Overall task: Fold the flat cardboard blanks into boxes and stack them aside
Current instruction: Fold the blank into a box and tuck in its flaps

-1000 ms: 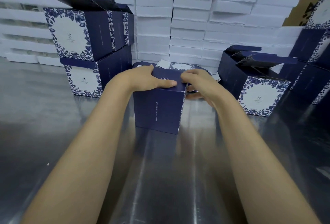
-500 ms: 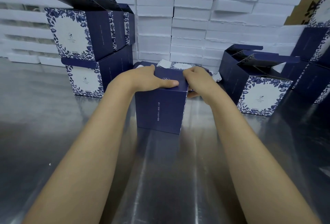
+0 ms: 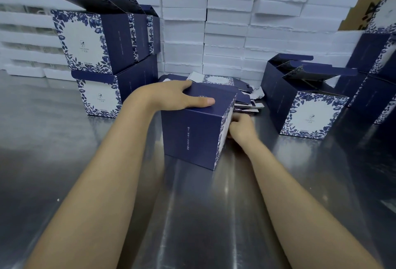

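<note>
The shiny steel table (image 3: 64, 161) filled the lower frame, its edges cut off on every side. Behind it a wall of stacked white foam trays (image 3: 225, 32) ran across the top, and its upper rows ran out of view. At upper left stood two navy cardboard boxes with blue floral white fronts (image 3: 94, 50), one on the other, with the top one's lid flaps raised. At the right edge more navy boxes (image 3: 381, 65) were cut off and blurred. Left of those sat one open navy floral box (image 3: 310, 114) with its flaps up.

The navy box I was folding (image 3: 192, 131) stood upright on the table at centre frame. It hid most of the pile of flat printed blanks (image 3: 216, 80) lying just behind it.

My left hand (image 3: 182, 99) rested on the box's closed top, with the thumb stretched flat along it. One finger lay at the far edge, and the other fingers were out of sight. My right hand (image 3: 241, 127) was against the box's floral right face. It was motion-blurred, with the fingers curled toward the card, and I could not tell whether they pinched anything.
</note>
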The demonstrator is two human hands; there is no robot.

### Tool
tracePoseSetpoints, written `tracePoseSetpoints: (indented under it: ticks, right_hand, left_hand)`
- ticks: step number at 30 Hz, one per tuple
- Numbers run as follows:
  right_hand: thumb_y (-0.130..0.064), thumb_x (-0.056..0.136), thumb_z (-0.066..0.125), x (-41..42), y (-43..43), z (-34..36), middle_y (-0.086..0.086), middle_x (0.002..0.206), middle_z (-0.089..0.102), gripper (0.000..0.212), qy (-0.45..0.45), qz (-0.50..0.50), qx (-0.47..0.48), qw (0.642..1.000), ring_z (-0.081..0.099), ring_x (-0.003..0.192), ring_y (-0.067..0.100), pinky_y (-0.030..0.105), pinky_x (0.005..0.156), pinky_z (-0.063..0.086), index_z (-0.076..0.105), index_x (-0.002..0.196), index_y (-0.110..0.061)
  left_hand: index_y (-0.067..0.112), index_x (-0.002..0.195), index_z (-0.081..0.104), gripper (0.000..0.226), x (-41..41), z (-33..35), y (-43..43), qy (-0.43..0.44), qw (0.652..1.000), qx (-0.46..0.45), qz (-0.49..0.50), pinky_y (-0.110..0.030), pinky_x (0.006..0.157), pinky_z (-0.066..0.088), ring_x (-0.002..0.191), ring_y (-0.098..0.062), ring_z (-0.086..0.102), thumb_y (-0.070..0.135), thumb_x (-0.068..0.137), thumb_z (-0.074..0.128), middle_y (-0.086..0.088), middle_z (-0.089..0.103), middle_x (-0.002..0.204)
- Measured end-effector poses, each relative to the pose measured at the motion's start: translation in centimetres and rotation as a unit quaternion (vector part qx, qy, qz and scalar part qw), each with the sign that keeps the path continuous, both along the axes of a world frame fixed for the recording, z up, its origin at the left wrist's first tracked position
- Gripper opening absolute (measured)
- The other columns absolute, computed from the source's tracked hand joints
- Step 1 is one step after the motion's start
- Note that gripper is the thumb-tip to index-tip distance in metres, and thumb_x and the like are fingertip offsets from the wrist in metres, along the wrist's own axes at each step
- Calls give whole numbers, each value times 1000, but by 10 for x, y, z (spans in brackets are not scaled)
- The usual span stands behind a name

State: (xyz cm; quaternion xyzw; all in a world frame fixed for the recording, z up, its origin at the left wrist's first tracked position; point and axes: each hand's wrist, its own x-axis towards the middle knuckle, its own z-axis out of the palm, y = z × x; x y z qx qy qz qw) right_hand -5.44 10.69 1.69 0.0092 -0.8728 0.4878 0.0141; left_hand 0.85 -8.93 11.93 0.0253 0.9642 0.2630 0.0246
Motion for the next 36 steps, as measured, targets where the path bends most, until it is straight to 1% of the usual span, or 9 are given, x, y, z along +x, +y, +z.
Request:
tracePoseSetpoints:
  ticks: [4,6,10,14,18,21,26,32,36]
  right_hand:
    - [4,89,36,-3,7,12,11,75,67,31,-30,-25,-172,984,62,66,20,28,58,56,66,83,1]
    - [-10,93,42,0,10,23,1,68,66,26,-38,-15,-276,960,61,65,18,19,52,48,63,79,-13]
    - [-19,94,51,12,10,43,3,92,74,21,-22,94,-420,902,70,81,19,24,67,55,71,98,-16]
    - [-10,92,46,19,9,57,0,104,73,33,5,187,-390,902,70,87,14,23,68,55,72,106,-25]
    - [-18,96,44,22,14,66,-6,118,68,36,21,192,-384,903,68,96,2,29,86,54,59,128,-20]
    - [-19,96,51,23,15,71,-6,121,67,29,23,210,-327,921,66,105,4,26,83,56,63,122,-24]
    - [-15,87,68,22,17,81,-9,110,65,28,32,177,-156,971,65,104,8,26,88,54,67,108,-33]
    - [-20,86,68,27,15,92,-7,90,67,4,45,114,-50,991,59,81,7,17,62,50,71,88,-22]
    - [-35,80,76,27,19,100,-10,52,49,35,131,75,92,984,44,51,7,22,49,34,53,59,-18]
  left_hand:
    - [38,133,53,80,4,-1,-4,87,990,94,-61,-10,85,34,116,0,51,72,62,67,40,50,108]
    - [32,124,64,57,0,-6,-4,174,974,131,-65,-14,86,41,109,0,59,53,72,75,30,61,105]
    - [30,111,69,26,-5,-10,5,325,942,-44,77,-31,78,36,109,-14,58,43,91,61,13,66,116]
    - [25,100,70,23,2,3,5,337,930,-38,138,-33,73,39,102,-25,59,35,96,49,1,65,109]
    - [15,98,64,45,13,16,2,72,989,71,104,-36,75,56,84,-29,70,57,92,50,-3,66,93]
    - [19,119,55,54,18,16,3,-48,981,183,52,-39,73,61,84,-25,73,55,81,67,-3,69,107]
    - [14,134,51,57,12,10,6,67,989,102,83,-27,73,46,93,-17,61,44,88,66,2,59,119]
    - [13,114,64,37,13,4,22,157,972,11,175,-33,78,42,105,-29,58,43,93,59,-9,63,115]
    - [12,121,54,47,19,11,41,112,965,-142,191,-34,71,35,108,-31,54,51,96,47,-11,57,123]
